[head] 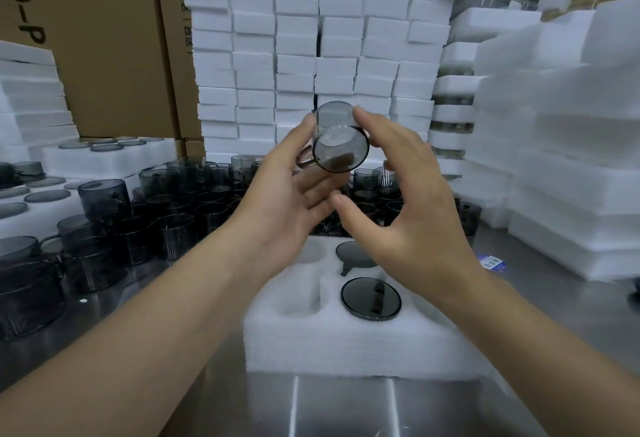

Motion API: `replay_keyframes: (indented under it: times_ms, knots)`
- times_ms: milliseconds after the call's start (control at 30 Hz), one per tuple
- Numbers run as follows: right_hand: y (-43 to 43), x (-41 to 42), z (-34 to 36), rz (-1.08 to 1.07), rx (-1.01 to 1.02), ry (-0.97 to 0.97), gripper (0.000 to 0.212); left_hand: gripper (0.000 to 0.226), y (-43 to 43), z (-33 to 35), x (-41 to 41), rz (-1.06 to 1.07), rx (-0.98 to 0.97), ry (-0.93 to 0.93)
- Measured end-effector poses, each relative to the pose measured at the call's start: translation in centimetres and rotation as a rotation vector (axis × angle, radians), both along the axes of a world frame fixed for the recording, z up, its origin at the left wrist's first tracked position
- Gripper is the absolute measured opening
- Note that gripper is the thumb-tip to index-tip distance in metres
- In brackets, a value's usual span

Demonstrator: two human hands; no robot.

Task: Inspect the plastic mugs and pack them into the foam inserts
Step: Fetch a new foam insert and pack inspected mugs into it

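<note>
One tinted mug (341, 145) lies sideways, grasped in the left hand (287, 190) grip, while the right hand (401, 194) is released just beside it.

Smoky grey mugs (341, 140), white foam inserts (346, 336), brown cartons (104, 55).

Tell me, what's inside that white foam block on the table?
Two grey mugs fill pockets in the foam insert; two pockets beside them are empty. The right forearm hides the rest.
</note>
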State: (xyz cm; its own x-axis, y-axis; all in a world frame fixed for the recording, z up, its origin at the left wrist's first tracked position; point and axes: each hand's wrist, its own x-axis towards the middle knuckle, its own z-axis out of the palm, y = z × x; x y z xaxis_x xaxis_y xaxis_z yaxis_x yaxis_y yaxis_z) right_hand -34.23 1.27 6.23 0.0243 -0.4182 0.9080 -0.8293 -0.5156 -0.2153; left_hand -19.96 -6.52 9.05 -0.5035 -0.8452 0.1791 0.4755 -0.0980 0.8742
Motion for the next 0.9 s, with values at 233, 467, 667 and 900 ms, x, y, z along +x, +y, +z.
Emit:
replay_keyframes:
  times_ms: [233,467,667,900]
  knots:
    - [0.2,0.1,0.1,-0.039,-0.035,0.013,0.079,0.077,0.7,-0.3,-0.2,-0.257,0.228,0.060]
    - [-0.1,-0.1,0.2,-0.079,-0.077,-0.008,0.069,0.070,0.3,-0.7,-0.1,-0.220,0.215,0.042]
    - [0.2,0.2,0.6,-0.116,-0.116,-0.222,0.055,0.035,0.8,-0.6,-0.6,0.023,-0.157,-0.034]
    - [1.0,1.3,1.9,0.285,-0.035,-0.881,0.033,0.034,1.4,-0.2,-0.5,0.076,-0.311,-0.046]
